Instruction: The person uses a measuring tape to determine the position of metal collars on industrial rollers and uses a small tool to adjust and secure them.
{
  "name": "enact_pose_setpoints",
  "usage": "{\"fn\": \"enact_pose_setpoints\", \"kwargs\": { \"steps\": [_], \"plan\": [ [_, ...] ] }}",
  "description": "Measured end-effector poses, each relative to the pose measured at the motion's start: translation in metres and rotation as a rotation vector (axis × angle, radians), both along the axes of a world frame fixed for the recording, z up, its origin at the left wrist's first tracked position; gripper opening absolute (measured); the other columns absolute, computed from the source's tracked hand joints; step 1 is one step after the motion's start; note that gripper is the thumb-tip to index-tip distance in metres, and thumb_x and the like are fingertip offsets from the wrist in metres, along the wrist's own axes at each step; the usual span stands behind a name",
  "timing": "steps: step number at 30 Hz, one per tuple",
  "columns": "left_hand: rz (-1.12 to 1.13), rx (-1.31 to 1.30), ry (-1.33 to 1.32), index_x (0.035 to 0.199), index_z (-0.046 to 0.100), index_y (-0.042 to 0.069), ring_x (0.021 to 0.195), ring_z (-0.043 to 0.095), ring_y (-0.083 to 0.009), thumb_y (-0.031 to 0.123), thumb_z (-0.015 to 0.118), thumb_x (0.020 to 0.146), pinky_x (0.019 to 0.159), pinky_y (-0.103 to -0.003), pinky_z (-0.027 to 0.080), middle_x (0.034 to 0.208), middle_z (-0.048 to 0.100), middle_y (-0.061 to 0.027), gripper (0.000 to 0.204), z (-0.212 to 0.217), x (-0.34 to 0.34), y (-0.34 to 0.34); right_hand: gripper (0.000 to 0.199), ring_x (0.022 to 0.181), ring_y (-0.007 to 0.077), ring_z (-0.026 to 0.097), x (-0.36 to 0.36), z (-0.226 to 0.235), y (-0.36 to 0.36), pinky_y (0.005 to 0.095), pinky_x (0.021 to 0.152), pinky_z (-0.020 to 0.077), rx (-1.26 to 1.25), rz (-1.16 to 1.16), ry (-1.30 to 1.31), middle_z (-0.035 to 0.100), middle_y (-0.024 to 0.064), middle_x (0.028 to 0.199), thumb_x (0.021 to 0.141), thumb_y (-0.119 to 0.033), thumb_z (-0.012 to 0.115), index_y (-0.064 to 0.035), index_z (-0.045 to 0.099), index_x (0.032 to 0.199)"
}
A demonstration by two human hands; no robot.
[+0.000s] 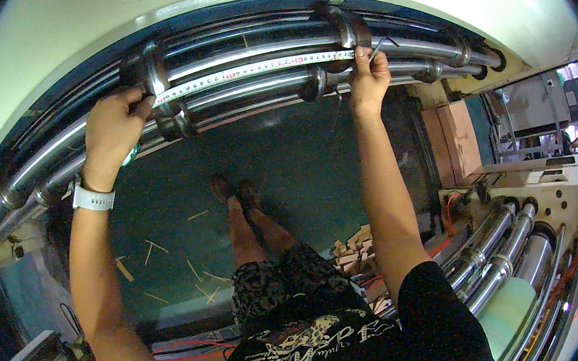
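tape measure (255, 71) white, 12 o'clock | rollers (232, 53) silver chrome | wristband (92, 198) white, 9 o'clock | floor (302, 172) dark green

Both hands (112, 126) (367, 79) stretch a measuring tape (248, 72) along steel rollers (252, 48).

head view: worn on the person's head; faces down and forward; close over both raised hands at the steel rollers (246, 57); floor (300, 151) far below

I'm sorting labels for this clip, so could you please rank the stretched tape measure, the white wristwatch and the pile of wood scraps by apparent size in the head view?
1. tape measure, by far the longest
2. pile of wood scraps
3. wristwatch, though it sits nearer the camera
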State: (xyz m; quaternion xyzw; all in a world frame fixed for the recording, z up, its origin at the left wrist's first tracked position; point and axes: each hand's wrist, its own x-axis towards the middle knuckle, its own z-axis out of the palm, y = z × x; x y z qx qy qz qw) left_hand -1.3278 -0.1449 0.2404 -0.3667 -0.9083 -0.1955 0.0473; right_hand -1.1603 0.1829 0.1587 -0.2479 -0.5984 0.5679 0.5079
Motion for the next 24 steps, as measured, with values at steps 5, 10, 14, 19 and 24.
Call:
{"fn": "enact_pose_setpoints", "kwargs": {
  "steps": [5, 10, 14, 19, 24],
  "plan": [
    [0.009, -0.077, 0.056, 0.089, 0.065, 0.012, 0.078, 0.058, -0.0332, 0.033, 0.054, 0.078, 0.068, -0.041, 0.046, 0.082, 0.062, -0.0163, 0.026, -0.004, -0.007, -0.011, 0.008, 0.073, 0.0085, 0.046, -0.008, -0.027, 0.024, 0.0232, 0.068, 0.0391, 0.120, -0.024, -0.006, 0.055, -0.0015, 0.078, 0.083, -0.014, 0.059, -0.0075, 0.055, 0.081],
    [-0.007, -0.150, 0.032, 0.088, 0.065, 0.013, 0.080, 0.059, -0.0314, 0.034, 0.051, 0.078, 0.070, -0.043, 0.046, 0.080, 0.062, -0.0140, 0.027, -0.003, -0.010, -0.007, 0.012, 0.053, 0.0044, 0.039, -0.006, -0.021, 0.021, 0.0198, 0.045, 0.0312, 0.182, -0.083, -0.018, 0.046, -0.0062, 0.062, 0.084, -0.018, 0.059, -0.0136, 0.050, 0.077],
    [-0.072, -0.104, 0.080, 0.084, 0.064, 0.013, 0.069, 0.058, -0.0346, 0.037, 0.053, 0.078, 0.061, -0.045, 0.045, 0.071, 0.060, -0.0155, 0.027, -0.009, -0.014, -0.010, 0.015, 0.050, 0.0039, 0.039, -0.002, -0.018, 0.022, 0.0193, 0.043, 0.0307, 0.102, 0.028, 0.042, 0.048, -0.0052, 0.062, 0.084, -0.019, 0.058, -0.0143, 0.047, 0.075],
    [-0.053, -0.083, 0.091, 0.083, 0.064, 0.013, 0.070, 0.058, -0.0340, 0.037, 0.052, 0.078, 0.062, -0.044, 0.047, 0.071, 0.060, -0.0149, 0.026, -0.015, -0.015, -0.012, 0.017, 0.048, 0.0051, 0.039, -0.005, -0.018, 0.020, 0.0194, 0.041, 0.0305, 0.148, -0.002, 0.008, 0.047, -0.0032, 0.062, 0.084, -0.022, 0.059, -0.0110, 0.048, 0.077],
    [-0.041, -0.068, 0.112, 0.082, 0.064, 0.014, 0.070, 0.059, -0.0339, 0.036, 0.052, 0.078, 0.063, -0.044, 0.047, 0.071, 0.061, -0.0141, 0.026, -0.016, -0.014, -0.011, 0.017, 0.048, 0.0053, 0.039, -0.006, -0.014, 0.017, 0.0192, 0.041, 0.0301, 0.130, 0.004, 0.011, 0.048, -0.0019, 0.062, 0.084, -0.022, 0.058, -0.0104, 0.047, 0.077]
  ]
}}
